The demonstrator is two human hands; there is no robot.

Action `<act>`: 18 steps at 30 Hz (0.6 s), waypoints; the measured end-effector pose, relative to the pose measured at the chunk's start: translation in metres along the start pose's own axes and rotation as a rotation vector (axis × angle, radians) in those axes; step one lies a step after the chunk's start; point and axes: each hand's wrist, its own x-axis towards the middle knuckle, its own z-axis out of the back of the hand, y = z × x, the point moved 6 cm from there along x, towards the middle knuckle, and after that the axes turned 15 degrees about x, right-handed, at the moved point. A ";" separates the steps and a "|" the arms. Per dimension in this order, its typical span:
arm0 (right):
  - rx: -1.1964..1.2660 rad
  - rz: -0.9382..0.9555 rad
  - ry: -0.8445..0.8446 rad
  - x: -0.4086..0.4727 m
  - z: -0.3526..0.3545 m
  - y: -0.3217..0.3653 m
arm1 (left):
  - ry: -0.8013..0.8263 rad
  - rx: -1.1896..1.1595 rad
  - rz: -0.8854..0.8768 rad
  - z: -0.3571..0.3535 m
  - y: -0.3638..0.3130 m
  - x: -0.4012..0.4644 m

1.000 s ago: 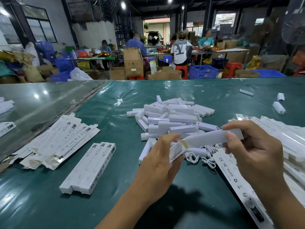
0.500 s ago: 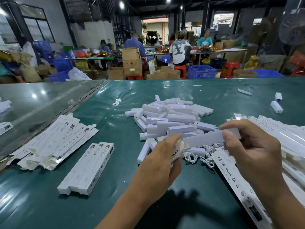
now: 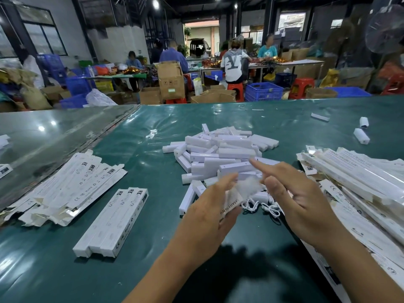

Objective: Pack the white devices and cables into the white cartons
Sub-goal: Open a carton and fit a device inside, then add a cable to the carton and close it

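Note:
My left hand [image 3: 213, 206] grips a long white carton [image 3: 232, 199] near its open end, above the green table. My right hand [image 3: 299, 200] hovers just to the right of that end with fingers spread and forefinger extended; a blurred white shape sits between the two hands. Behind them lies a heap of white devices [image 3: 220, 154]. Coiled white cables [image 3: 262, 206] lie on the table under my right hand. A stack of flat cartons [image 3: 358, 178] fills the right side.
Three filled cartons [image 3: 113, 221] lie side by side at the near left, with a fan of flat cartons [image 3: 67, 186] beyond them. Loose devices [image 3: 361, 135] sit at the far right. People work at tables past the far edge of the green table [image 3: 131, 270].
My right hand held a long white device at the carton's mouth; the device is no longer seen sticking out, and the right hand has let go and spread its fingers.

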 end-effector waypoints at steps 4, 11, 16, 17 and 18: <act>-0.242 -0.228 -0.059 -0.002 0.005 -0.041 | -0.041 -0.233 0.209 0.003 0.017 0.002; -0.887 -0.497 0.284 -0.016 -0.004 -0.090 | -0.127 -0.372 0.319 0.007 0.021 0.001; -0.740 -0.411 0.149 -0.011 -0.002 -0.080 | -0.129 -0.456 0.385 0.011 0.022 0.002; -0.564 -0.408 0.049 -0.009 0.004 -0.075 | -0.118 -0.482 0.408 0.010 0.023 0.001; -0.355 -0.415 -0.046 -0.009 0.009 -0.071 | -0.097 -0.509 0.433 0.008 0.025 0.001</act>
